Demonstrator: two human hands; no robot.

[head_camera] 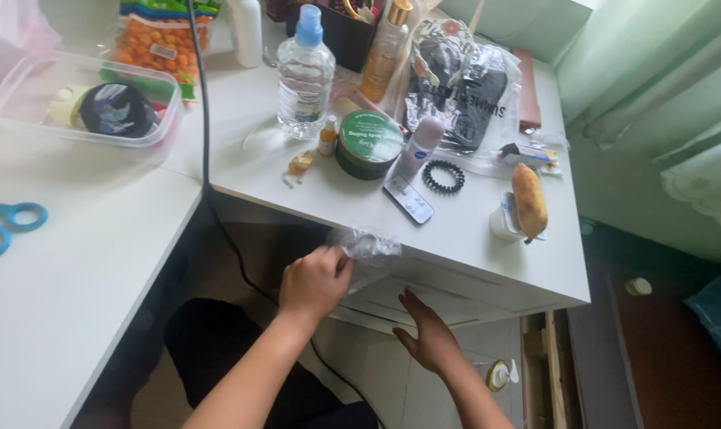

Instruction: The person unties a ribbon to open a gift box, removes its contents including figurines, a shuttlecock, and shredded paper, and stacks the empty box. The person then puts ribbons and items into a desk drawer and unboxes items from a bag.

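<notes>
At the far left edge a pair of blue-handled scissors (pixel 7 225) lies on the near white table (pixel 74 286); behind it stands a clear plastic container (pixel 82 99) holding a round black lid and some small items; beyond that, a bag of small orange fruit (pixel 158 36) and a white bottle (pixel 247 32). A black cable (pixel 205 159) runs down between the two tables. On the white desk (pixel 456 238) stands a clear water bottle with a blue cap (pixel 305 75); near it a small amber vial (pixel 328 135), a round green tin (pixel 368 143), a pale roll-on deodorant (pixel 420 143) lying against the tin, a small white remote (pixel 408 199), and a black spiral hair tie (pixel 443 176); behind them a golden bottle (pixel 386 48) and a clear pouch with dark contents (pixel 463 91); farther right a yellowish bread roll (pixel 529 200) rests across a small white cup (pixel 503 222).

Below the desk's front edge, the left hand (pixel 314 282) is pinched shut on a crumpled clear plastic bag (pixel 366 245), which hangs just at the desk edge, above the drawer front (pixel 424 290); the right hand (pixel 428 334) is open with fingers spread, palm near or against the drawer front, though contact cannot be told; the two hands are apart. Dark clothing shows beneath the arms; green curtains (pixel 662 103) hang at the right.
</notes>
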